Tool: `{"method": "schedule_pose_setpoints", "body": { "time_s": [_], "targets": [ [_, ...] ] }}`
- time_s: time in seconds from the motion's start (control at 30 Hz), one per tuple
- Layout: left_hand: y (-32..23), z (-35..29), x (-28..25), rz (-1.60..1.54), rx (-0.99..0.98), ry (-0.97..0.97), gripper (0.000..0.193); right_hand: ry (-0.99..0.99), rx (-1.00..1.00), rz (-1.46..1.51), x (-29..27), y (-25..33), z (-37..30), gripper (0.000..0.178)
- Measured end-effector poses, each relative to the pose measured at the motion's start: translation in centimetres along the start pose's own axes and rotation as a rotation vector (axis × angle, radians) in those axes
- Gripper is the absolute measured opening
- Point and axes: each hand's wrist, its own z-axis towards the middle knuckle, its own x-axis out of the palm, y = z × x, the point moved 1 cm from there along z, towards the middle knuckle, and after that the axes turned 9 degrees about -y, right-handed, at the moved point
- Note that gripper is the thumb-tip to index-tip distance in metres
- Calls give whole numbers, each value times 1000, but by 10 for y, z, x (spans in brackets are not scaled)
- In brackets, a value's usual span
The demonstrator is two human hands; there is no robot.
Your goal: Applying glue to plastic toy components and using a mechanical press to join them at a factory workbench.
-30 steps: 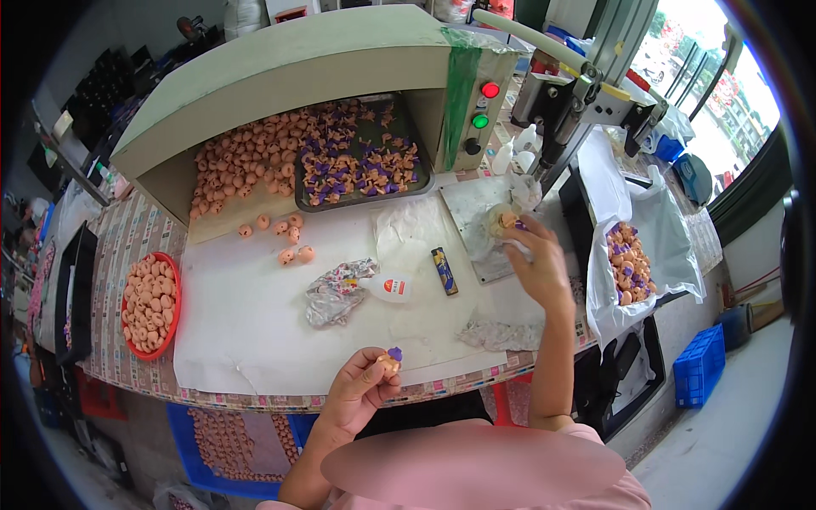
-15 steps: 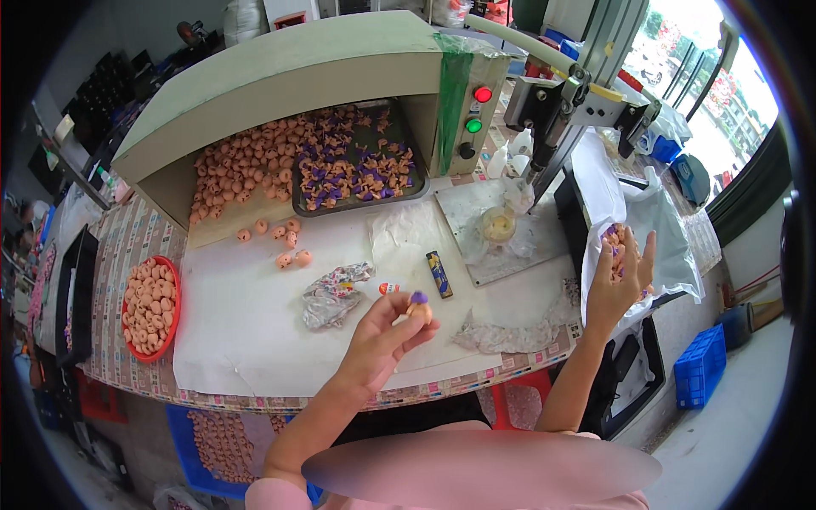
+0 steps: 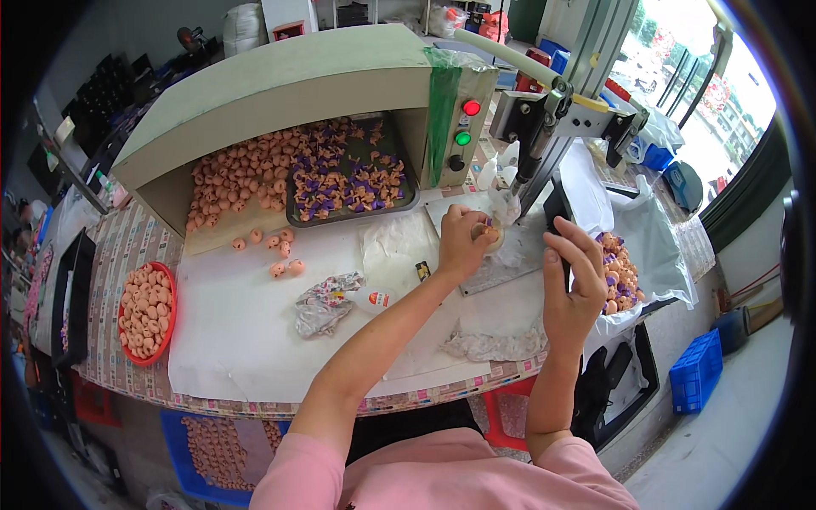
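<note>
My left hand (image 3: 463, 245) reaches forward to the round, pale fixture (image 3: 495, 246) on the metal plate of the press. Its fingertips are closed on a small doll (image 3: 487, 229) at the fixture; my fingers partly hide the doll. My right hand (image 3: 578, 285) is raised between the press plate and the lined tray (image 3: 629, 313), fingers apart and nothing visible in it. Several flesh-coloured and purple doll pieces (image 3: 622, 276) lie heaped in that tray. Above the fixture hangs the press head (image 3: 529, 161), wrapped in plastic at its lower end.
Round doll heads (image 3: 234, 174) and a dark tray (image 3: 299, 212) of small purple-clothed bodies fill the hooded box (image 3: 280, 81). A red basket (image 3: 174, 319) of heads stands at left. Crumpled plastic (image 3: 321, 308), a small bottle (image 3: 374, 299) and a dark tube (image 3: 422, 271) lie mid-table.
My left hand has carried the small doll forward and right to the press fixture. My right hand has moved left, away from the pieces in the lined tray.
</note>
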Motion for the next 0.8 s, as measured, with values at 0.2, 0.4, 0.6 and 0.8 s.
{"method": "schedule_pose_setpoints", "body": {
  "time_s": [0.2, 0.4, 0.6, 0.8],
  "targets": [
    [-8, -7, -5, 56, 150, 22, 27, -219, -231, 46, 33, 3, 50, 22],
    [-23, -8, -4, 84, 82, 115, 34, -301, -346, -169, 68, -8, 151, 54],
    [-9, -14, -27, 66, 35, 144, 48, -111, 106, 530, 46, 18, 165, 51],
    [-41, -16, -91, -41, -5, 197, 46, -66, -305, 1167, -41, 5, 73, 34]
  ]
}}
